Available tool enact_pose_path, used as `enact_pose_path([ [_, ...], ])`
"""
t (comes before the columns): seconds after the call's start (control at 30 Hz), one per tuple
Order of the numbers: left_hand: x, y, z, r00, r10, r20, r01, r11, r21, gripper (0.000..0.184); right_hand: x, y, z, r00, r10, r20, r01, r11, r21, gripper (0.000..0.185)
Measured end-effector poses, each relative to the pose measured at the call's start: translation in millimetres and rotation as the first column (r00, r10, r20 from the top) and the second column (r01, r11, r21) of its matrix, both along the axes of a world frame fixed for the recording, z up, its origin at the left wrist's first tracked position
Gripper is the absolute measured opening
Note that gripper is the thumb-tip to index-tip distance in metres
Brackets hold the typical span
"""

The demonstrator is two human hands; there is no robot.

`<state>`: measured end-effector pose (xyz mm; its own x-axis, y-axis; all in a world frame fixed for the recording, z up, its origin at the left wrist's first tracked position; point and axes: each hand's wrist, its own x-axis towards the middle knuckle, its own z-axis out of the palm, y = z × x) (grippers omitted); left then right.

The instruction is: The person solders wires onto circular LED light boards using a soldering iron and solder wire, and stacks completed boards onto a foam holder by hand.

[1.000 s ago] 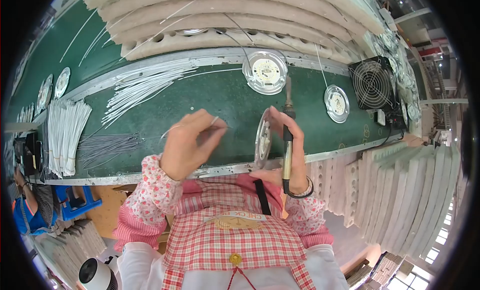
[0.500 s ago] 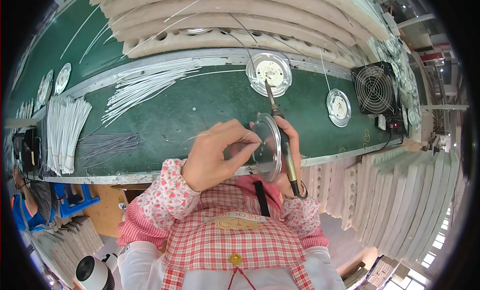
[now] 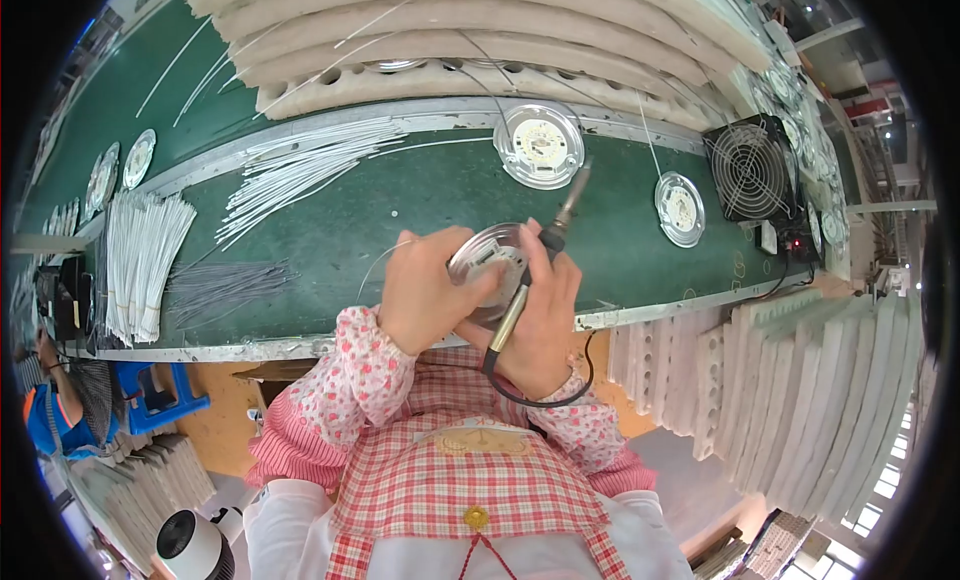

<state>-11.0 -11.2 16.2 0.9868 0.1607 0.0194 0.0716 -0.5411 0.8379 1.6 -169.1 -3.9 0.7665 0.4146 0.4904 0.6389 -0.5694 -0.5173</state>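
My left hand pinches the left side of a round clear disc, and a thin wire trails from between its fingers. My right hand wraps round a soldering iron and steadies the disc from the right. The iron's tip points up and away over the green bench. Behind the hands lies another clear disc with a white centre, a grey wire running up from it. Bundles of white wires and grey wires lie to the left.
A fan stands at the right of the bench, near a smaller disc. Pale stacked boards rise along the far edge; more boards stand at the right. Part of another person shows at the far left.
The disc has turned from edge-on to show its face and moved left. My left hand now grips its rim, and the iron has swung so its tip leans right.
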Motion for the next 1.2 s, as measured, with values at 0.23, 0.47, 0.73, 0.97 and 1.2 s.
enact_pose_path([
  [0.23,11.5,20.0,-12.8,0.974,0.08,0.213,-0.154,0.92,0.36,0.038,23.2,-15.6,5.0,0.994,0.062,-0.094,-0.072,0.991,-0.108,0.086],
  [0.47,-3.6,27.7,-8.7,0.958,-0.094,0.27,-0.033,0.901,0.432,0.016,32.3,-52.0,27.4,0.897,0.241,-0.371,-0.152,0.955,0.253,0.018],
  [0.73,5.7,20.4,-13.5,0.926,-0.296,0.235,0.158,0.869,0.468,0.02,37.7,-57.4,24.9,0.831,0.352,-0.43,-0.233,0.923,0.306,0.014],
  [0.97,10.6,17.6,-16.2,0.935,-0.284,0.21,0.158,0.869,0.47,0.019,36.1,-58.5,28.3,0.706,0.326,-0.628,-0.128,0.932,0.339,0.016],
  [1.2,16.5,12.9,-24.9,0.938,-0.241,0.25,0.098,0.875,0.473,0.021,41.4,-61.0,24.1,0.614,0.329,-0.717,-0.032,0.918,0.395,0.02],
])
